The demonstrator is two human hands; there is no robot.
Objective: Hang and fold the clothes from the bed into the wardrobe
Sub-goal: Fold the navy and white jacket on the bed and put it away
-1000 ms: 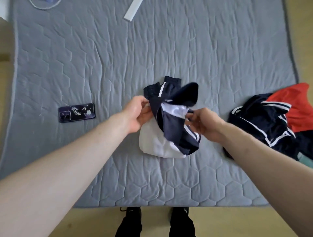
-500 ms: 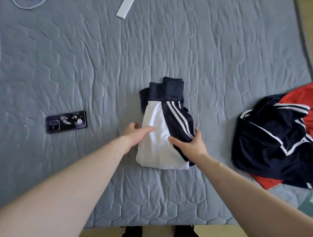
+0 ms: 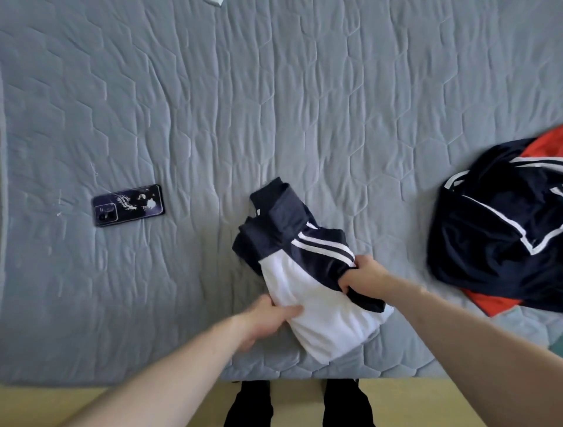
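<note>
A dark purple phone (image 3: 128, 205) lies face down on the left part of the bed (image 3: 304, 106), well apart from everything else. A sliver of something white (image 3: 217, 1) shows at the bed's far edge. Nothing lies between the phone and the folded jacket.

The bed wears a grey quilted cover stitched in hexagons, creased across its middle. Below its near edge runs a yellowish floor (image 3: 61, 402), where two dark shoes (image 3: 300, 403) stand.

The folded jacket (image 3: 310, 274) sits near the bed's near edge, a little right of centre, turned at a slant. It is navy and white, with white stripes along a navy sleeve and ribbed navy cuffs at its far end; the white body faces up.

The left hand (image 3: 268, 320) grips the jacket's left side, thumb on top of the white cloth, fingers tucked beneath. The right hand (image 3: 364, 272) clamps the navy sleeve on the right side, fingers curled into the fabric.

By the right edge a crumpled navy garment (image 3: 499, 237) with white piping lies heaped on a red garment (image 3: 548, 143).
</note>
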